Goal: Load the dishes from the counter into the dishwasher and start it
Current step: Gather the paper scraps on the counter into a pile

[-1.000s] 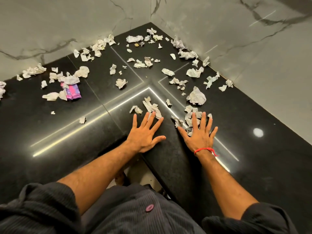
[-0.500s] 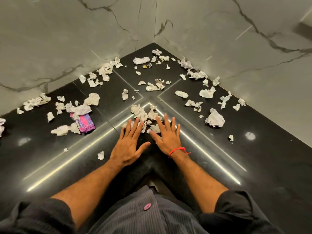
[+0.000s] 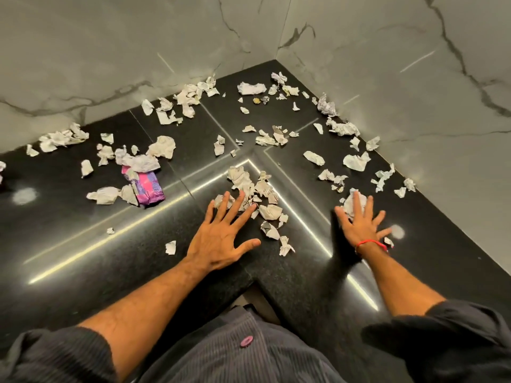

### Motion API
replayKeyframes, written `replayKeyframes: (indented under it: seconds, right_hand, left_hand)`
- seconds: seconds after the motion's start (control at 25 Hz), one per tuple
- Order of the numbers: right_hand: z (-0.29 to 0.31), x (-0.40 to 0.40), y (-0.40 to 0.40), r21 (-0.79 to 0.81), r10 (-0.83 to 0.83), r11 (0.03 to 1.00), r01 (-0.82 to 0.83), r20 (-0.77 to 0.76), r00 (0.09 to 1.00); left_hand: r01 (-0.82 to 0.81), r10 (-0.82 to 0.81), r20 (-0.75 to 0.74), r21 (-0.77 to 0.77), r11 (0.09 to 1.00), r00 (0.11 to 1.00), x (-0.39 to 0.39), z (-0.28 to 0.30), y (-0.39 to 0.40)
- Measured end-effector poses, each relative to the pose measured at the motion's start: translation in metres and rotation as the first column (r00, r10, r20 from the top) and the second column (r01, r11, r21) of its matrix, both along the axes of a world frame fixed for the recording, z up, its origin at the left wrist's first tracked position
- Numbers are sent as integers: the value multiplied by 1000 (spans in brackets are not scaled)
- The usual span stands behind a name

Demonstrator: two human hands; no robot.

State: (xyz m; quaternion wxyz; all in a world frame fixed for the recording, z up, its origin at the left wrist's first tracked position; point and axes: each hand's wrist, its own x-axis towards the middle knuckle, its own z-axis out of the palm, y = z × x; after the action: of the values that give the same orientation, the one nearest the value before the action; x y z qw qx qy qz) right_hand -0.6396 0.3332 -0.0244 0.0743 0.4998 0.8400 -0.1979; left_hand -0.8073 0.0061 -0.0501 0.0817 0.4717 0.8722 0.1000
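No dishes and no dishwasher are in view. A black corner counter (image 3: 83,244) is strewn with several crumpled paper scraps. My left hand (image 3: 221,236) lies flat with spread fingers, its fingertips touching a heap of scraps (image 3: 249,186) at the counter's inner corner. My right hand (image 3: 359,222), with a red thread round the wrist, lies flat farther right, its fingers resting on a larger paper wad (image 3: 352,201). Neither hand grips anything.
A pink and purple wrapper (image 3: 146,186) lies among scraps at the left. More scraps run along the marble walls (image 3: 138,51) to the back corner. The counter's front edge makes an inner corner just before my body.
My right hand has slid away from the left one to the right, onto the larger paper wad. The left hand stays by the middle heap. The view has shifted slightly.
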Motion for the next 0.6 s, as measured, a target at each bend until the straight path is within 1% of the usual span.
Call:
replayKeyframes:
  seconds: [0.08, 0.16, 0.24, 0.32, 0.36, 0.4, 0.44, 0.48, 0.52, 0.56, 0.6]
  right_hand:
    - [-6, -29, -29, 45, 44, 998, -44, 5, 999]
    - [-9, -58, -67, 63, 180, 982, -180, 2, 984]
    - [-7, -82, -102, 34, 311, 950, -311, -16, 950]
    - [-3, -92, -118, 4, 370, 929, -371, -65, 927]
    - [-2, -90, -117, 14, 365, 931, -366, -102, 925]
    - [0, -82, -111, 51, 344, 939, -340, -143, 928]
    - [1, -70, -99, 111, 310, 949, -295, -169, 935]
    - [1, -53, -84, 180, 263, 956, -232, -172, 949]
    - [0, -33, -67, 237, 193, 960, -151, -166, 967]
    - [-2, -11, -48, 263, 97, 963, -52, -159, 982]
    - [-4, 11, -32, 252, -12, 966, 49, -150, 989]
  left_hand:
    - [4, -4, 13, -8, 1000, 1000, 0, 1, 0]
    - [-2, 3, 30, -11, 1000, 1000, 0, 1, -1]
    - [-3, 3, 71, -5, 1000, 997, -2, 3, -1]
    - [-5, -2, 152, 44, 999, 988, -2, 9, -2]
    - [-19, 5, 181, 79, 997, 983, -2, 14, -4]
    - [-47, 27, 170, 111, 993, 985, -1, 17, -9]
    - [-91, 76, 109, 141, 986, 991, 2, 18, -16]
    - [-160, 155, 43, 165, 973, 987, 7, 18, -26]
    - [-251, 253, 13, 175, 952, 967, 13, 17, -38]
    - [-350, 350, 28, 156, 924, 936, 19, 14, -51]
    - [-446, 440, 78, 101, 889, 895, 26, 10, -63]
